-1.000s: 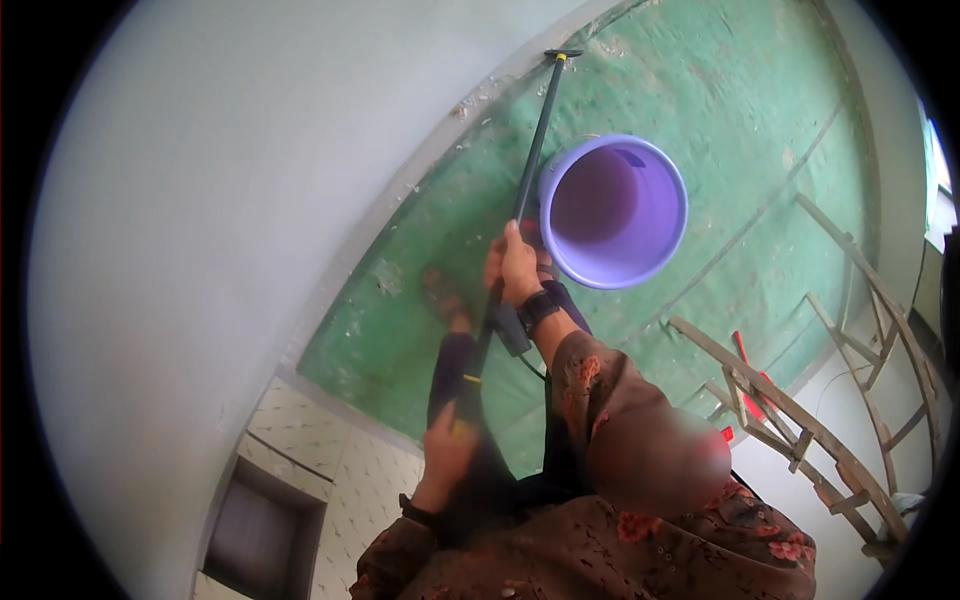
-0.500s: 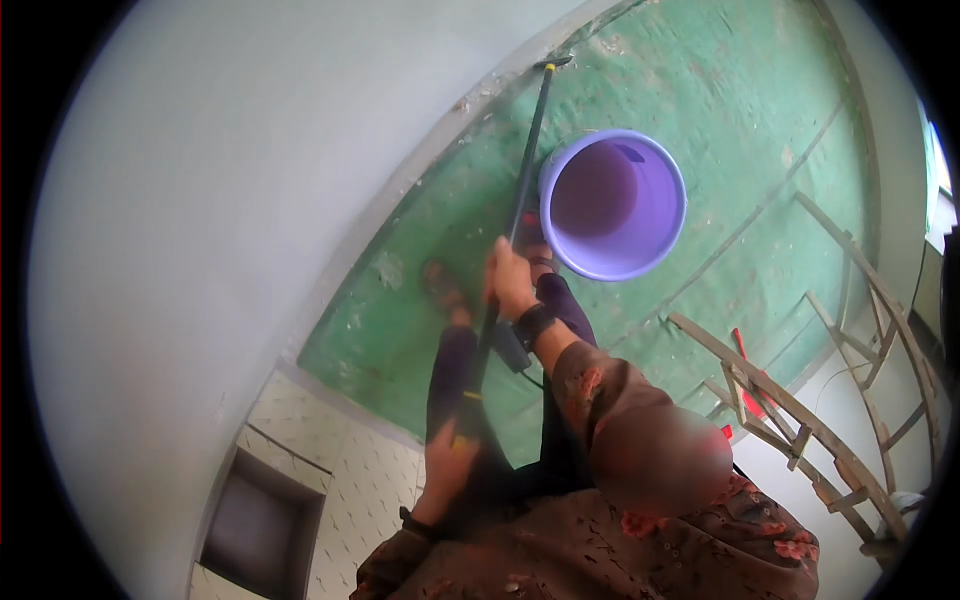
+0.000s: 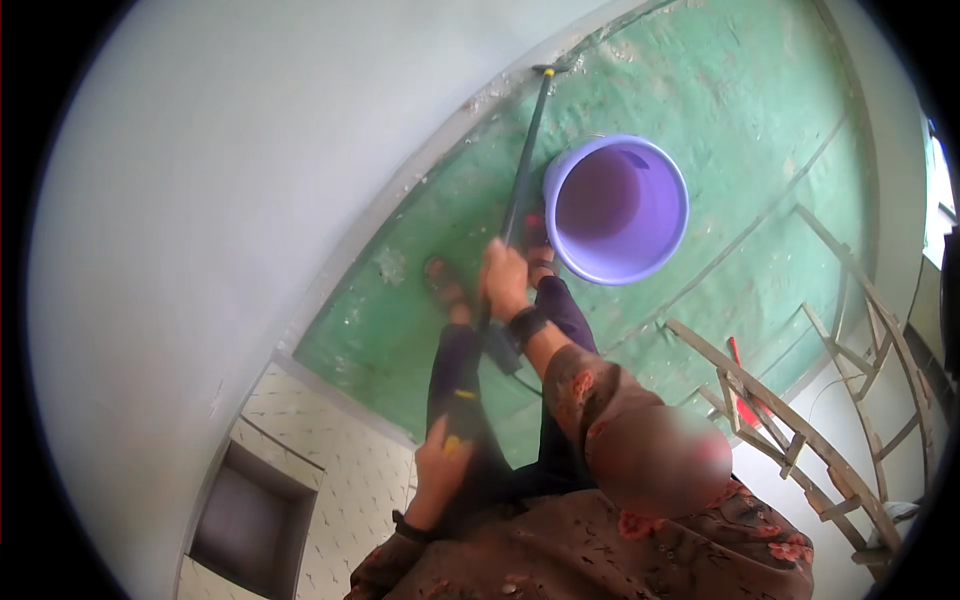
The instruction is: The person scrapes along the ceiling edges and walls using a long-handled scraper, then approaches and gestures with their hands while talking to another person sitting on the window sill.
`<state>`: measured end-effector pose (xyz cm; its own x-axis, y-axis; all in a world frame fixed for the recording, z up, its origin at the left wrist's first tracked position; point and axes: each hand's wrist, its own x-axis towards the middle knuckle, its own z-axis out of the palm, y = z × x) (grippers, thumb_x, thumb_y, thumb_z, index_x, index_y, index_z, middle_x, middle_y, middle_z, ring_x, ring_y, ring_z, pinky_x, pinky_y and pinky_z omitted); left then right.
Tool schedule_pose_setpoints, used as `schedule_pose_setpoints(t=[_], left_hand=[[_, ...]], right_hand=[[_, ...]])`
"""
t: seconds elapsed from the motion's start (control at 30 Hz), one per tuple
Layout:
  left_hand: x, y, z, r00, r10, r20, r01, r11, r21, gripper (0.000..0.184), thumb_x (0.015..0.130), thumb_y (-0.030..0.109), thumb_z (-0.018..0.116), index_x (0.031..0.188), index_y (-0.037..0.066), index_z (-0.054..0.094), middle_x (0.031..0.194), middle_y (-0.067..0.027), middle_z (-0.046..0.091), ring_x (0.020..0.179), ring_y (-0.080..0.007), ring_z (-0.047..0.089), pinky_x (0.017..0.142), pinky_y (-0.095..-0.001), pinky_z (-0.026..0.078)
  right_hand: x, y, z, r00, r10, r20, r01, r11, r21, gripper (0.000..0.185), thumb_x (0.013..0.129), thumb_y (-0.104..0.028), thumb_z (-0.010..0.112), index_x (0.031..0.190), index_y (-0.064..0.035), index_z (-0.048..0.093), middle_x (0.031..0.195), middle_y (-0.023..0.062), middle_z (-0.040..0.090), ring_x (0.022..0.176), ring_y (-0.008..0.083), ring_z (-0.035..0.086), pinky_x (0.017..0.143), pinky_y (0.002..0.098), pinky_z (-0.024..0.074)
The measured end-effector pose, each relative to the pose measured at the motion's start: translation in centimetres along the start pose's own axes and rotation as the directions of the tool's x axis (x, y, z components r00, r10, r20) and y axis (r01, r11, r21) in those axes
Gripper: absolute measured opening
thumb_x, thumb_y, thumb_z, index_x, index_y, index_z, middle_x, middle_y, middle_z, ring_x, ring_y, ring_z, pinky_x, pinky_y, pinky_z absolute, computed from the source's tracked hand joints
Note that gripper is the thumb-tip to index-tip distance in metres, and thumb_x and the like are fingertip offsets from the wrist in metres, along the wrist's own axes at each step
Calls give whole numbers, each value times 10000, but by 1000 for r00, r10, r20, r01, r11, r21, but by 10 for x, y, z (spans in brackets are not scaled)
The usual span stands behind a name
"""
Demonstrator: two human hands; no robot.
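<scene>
A long-handled scraper [image 3: 525, 165] slants up across the view, its dark pole ending in a narrow T-shaped head [image 3: 550, 70] with a yellow collar. The head rests on the floor edge by the wall. My right hand [image 3: 505, 278], with a dark band on the wrist, is wrapped around the middle of the pole. Lower down, my left hand [image 3: 440, 465] is closed around the yellow-marked end of the pole, somewhat blurred. A dark grey block [image 3: 502, 348] with a cable sits beside my right wrist. My feet stand left of a purple bucket [image 3: 670, 215].
The green floor [image 3: 750, 130] has pale scuffs and crumbs along the wall [image 3: 250, 150]. At right lie wooden ladder-like frames [image 3: 770, 400] with a red dustpan-like object [image 3: 748, 408] behind. A dark square recess [image 3: 250, 515] in a patterned surface is at lower left.
Both hands and the pole have shifted slightly left and back toward me. The view has moved slightly; the bucket appears a little lower. Both hands keep their grip.
</scene>
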<state>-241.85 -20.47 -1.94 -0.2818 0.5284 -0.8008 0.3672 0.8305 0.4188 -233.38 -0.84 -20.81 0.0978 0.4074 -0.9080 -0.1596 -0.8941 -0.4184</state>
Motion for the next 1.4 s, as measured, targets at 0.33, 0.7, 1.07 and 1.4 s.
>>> schedule_pose_setpoints(t=[0.33,0.7,1.07,1.4], left_hand=[[32,24,13,997,47,-55,-48,999,-25,429,739,128,620,1146,26,531,907,-186,629,793,-313,628,675,-355,490],[84,74,34,993,119,16,-115,982,-148,434,741,86,616,1145,-38,515,785,-91,598,683,-122,545,647,-273,461],[58,71,35,991,132,14,-131,991,-38,439,742,146,601,1163,48,522,872,-211,602,770,-346,601,684,-376,476],[53,77,36,988,153,3,-153,988,-18,437,766,133,561,1191,50,501,844,-214,611,744,-386,598,646,-408,468]], right_hand=[[34,-24,-12,996,-44,71,39,996,80,391,911,-354,401,852,25,477,512,73,444,362,176,428,317,307,329],[85,-95,-38,996,-82,26,80,994,77,361,915,-348,404,848,-2,480,549,63,449,381,167,415,356,316,367],[62,-82,-43,999,34,20,-35,997,67,357,915,-340,407,788,-16,486,515,38,414,376,172,400,357,333,351],[57,-84,-44,999,33,40,-36,997,70,378,915,-353,419,808,3,489,523,51,429,383,172,414,356,327,359]])
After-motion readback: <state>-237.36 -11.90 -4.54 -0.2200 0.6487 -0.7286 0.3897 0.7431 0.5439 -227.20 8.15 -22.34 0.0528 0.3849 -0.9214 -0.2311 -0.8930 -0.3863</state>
